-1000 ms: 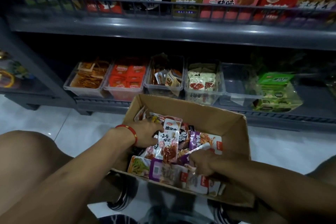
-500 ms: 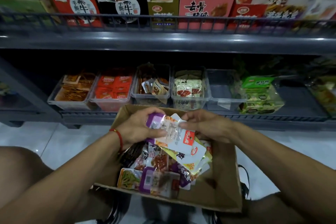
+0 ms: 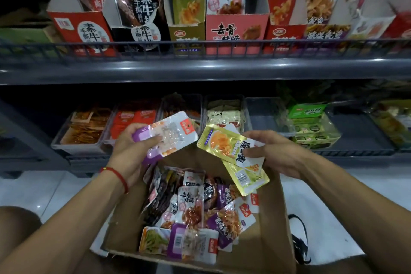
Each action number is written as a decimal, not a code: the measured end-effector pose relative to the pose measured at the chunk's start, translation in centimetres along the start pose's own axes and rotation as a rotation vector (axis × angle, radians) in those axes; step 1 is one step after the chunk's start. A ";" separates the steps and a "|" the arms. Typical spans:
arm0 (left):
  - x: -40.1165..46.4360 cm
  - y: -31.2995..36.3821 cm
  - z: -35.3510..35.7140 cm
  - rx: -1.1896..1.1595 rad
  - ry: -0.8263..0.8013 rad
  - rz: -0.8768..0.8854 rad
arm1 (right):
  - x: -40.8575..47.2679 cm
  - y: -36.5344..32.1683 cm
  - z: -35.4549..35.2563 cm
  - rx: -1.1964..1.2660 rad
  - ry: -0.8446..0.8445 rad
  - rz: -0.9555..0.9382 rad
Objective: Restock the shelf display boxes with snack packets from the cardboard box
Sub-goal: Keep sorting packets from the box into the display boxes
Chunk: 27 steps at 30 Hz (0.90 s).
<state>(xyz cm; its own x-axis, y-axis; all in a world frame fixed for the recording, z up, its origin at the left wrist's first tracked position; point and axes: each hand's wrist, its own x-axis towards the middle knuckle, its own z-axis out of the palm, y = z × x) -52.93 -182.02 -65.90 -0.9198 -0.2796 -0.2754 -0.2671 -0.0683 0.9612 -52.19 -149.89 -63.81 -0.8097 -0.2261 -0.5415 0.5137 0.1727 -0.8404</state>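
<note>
Purple-and-clear packets (image 3: 165, 134) are gripped in the left hand (image 3: 131, 151), yellow packets (image 3: 231, 151) pinched by the right hand (image 3: 274, 151).

Both hands have risen from the brown cardboard box (image 3: 273, 218) and parted: left hand (image 3: 131, 151) holds the purple-edged clear packet (image 3: 166, 134), right hand (image 3: 269, 151) the yellow foil packets (image 3: 224, 147).

Dim; shelf-edge glare; corners blurred, warped

The lower shelf (image 3: 355, 140) carries a row of clear bins; the empty bin (image 3: 264, 118) is the landmark. Left of it stand four filled bins (image 3: 84, 131). Right of it lies a stack of green packets (image 3: 311, 127). Above it, the upper shelf (image 3: 200, 69) carries upright display boxes (image 3: 235, 31). The cardboard box (image 3: 273, 229) stands on the white floor (image 3: 322, 196) in front of it.
</note>
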 end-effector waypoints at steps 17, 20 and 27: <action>-2.4 -0.1 3.1 0.046 -0.156 -0.080 | -1.1 -1.9 1.9 -0.025 0.022 -0.103; -2.1 0.0 2.4 0.176 -0.075 -0.006 | -1.3 -2.3 0.8 -0.109 0.311 -0.272; -2.8 -0.7 3.7 -0.061 -0.154 -0.248 | -1.0 -1.1 5.0 -0.599 0.364 -0.872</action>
<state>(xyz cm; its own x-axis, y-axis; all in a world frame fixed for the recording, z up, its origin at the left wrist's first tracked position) -51.23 -177.63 -65.79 -0.8628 -0.0991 -0.4957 -0.4753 -0.1750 0.8622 -50.51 -154.66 -62.41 -0.9115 -0.2179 0.3487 -0.4099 0.5480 -0.7291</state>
